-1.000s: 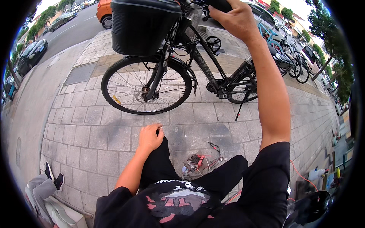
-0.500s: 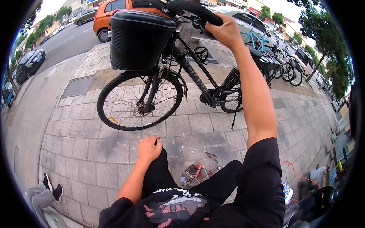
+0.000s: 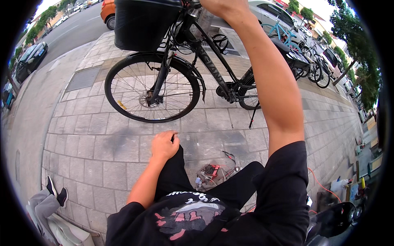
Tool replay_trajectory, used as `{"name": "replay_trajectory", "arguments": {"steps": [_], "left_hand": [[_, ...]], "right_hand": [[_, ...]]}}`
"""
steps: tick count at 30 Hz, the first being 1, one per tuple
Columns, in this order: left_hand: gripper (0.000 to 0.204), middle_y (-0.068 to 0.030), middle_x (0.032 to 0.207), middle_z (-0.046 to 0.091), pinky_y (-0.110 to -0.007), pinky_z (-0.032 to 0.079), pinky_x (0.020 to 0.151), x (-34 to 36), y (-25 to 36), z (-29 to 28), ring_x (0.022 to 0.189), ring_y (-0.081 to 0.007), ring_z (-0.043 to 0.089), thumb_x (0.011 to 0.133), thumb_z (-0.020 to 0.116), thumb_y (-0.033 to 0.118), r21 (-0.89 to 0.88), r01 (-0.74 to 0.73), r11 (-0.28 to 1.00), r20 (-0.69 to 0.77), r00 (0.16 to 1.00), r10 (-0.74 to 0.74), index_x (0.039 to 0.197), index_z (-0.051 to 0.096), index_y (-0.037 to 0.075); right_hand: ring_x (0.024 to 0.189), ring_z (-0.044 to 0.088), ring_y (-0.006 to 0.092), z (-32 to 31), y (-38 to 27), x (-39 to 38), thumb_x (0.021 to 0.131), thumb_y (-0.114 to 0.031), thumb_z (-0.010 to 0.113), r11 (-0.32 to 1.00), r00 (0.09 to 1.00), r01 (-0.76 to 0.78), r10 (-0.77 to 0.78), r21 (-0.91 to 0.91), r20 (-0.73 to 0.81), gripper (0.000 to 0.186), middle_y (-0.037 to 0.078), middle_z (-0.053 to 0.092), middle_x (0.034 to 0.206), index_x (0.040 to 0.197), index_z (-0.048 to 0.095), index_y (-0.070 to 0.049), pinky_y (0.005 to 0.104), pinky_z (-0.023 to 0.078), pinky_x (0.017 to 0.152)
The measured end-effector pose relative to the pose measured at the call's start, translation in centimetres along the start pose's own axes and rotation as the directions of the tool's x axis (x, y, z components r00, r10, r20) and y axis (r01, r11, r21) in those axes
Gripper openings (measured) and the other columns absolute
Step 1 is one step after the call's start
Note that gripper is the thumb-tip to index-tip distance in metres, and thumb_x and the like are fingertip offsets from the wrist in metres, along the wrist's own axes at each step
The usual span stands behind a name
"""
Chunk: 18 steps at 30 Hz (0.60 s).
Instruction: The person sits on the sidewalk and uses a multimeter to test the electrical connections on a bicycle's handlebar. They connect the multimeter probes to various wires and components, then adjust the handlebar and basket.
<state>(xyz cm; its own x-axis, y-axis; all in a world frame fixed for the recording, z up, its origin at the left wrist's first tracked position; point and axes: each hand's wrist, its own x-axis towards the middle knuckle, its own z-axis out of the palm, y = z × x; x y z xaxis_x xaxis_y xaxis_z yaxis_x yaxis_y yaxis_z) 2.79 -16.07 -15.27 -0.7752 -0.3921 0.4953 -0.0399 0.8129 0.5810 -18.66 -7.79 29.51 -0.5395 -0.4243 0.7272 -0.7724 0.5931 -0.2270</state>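
A black bicycle (image 3: 213,67) stands sideways in front of me, a big black basket (image 3: 145,26) over its front wheel (image 3: 152,110). My right arm stretches up to its handlebar area; my right hand (image 3: 225,8) is cut off by the top edge, fingers hidden. My left hand (image 3: 163,144) rests on my left knee with loosely bent fingers and thumb apart, holding nothing. On the paving between my legs lies a red-and-black tool with cables (image 3: 211,171).
Parked bicycles (image 3: 312,61) line the right behind a tree base. Cars (image 3: 30,61) and a road are beyond. At lower left another person's legs and shoes (image 3: 61,197) show beside a pale seat. Bags, containers and an orange cord (image 3: 324,186) lie at lower right.
My right hand has shifted up and left, partly out of frame; the black handlebar part it gripped earlier is now out of sight. My left hand stays on the knee.
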Motion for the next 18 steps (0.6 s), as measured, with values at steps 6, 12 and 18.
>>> {"name": "replay_trajectory", "arguments": {"steps": [6,12,18], "left_hand": [[0.013,-0.0109,0.093,0.077,-0.045,0.056,0.082,0.2,-0.2,-0.1,0.089,-0.0325,0.073,0.086,0.068,0.014,-0.031,-0.042,0.999,-0.014,0.999,0.041,0.094,0.077,0.009],[0.013,-0.0125,0.091,0.077,-0.045,0.056,0.081,-0.1,-0.4,-0.7,0.088,-0.0329,0.073,0.086,0.069,0.013,-0.021,-0.026,0.999,-0.001,1.0,0.026,0.094,0.077,0.008],[0.012,-0.0145,0.091,0.077,-0.045,0.056,0.081,0.0,-0.5,-0.8,0.087,-0.0345,0.073,0.086,0.069,0.013,-0.066,-0.031,0.997,-0.026,0.999,0.03,0.093,0.078,0.007]], "right_hand": [[0.101,0.074,0.0394,2.6,-4.7,2.0,0.093,-0.029,0.063,0.975,0.995,0.099,-0.102,-0.201,-0.007,0.033,0.023,0.076,0.103,0.103,0.077,-0.001,0.0475,0.058,0.092],[0.102,0.075,0.0381,3.1,-6.1,2.3,0.096,-0.037,0.064,0.982,0.996,0.086,-0.088,-0.17,-0.003,0.038,0.023,0.076,0.104,0.104,0.077,-0.002,0.0466,0.058,0.092],[0.101,0.073,0.0398,2.5,-2.6,1.8,0.087,-0.037,0.069,0.987,0.992,0.112,-0.118,-0.118,-0.045,0.042,0.024,0.076,0.101,0.112,0.074,-0.004,0.0481,0.057,0.091]]}}
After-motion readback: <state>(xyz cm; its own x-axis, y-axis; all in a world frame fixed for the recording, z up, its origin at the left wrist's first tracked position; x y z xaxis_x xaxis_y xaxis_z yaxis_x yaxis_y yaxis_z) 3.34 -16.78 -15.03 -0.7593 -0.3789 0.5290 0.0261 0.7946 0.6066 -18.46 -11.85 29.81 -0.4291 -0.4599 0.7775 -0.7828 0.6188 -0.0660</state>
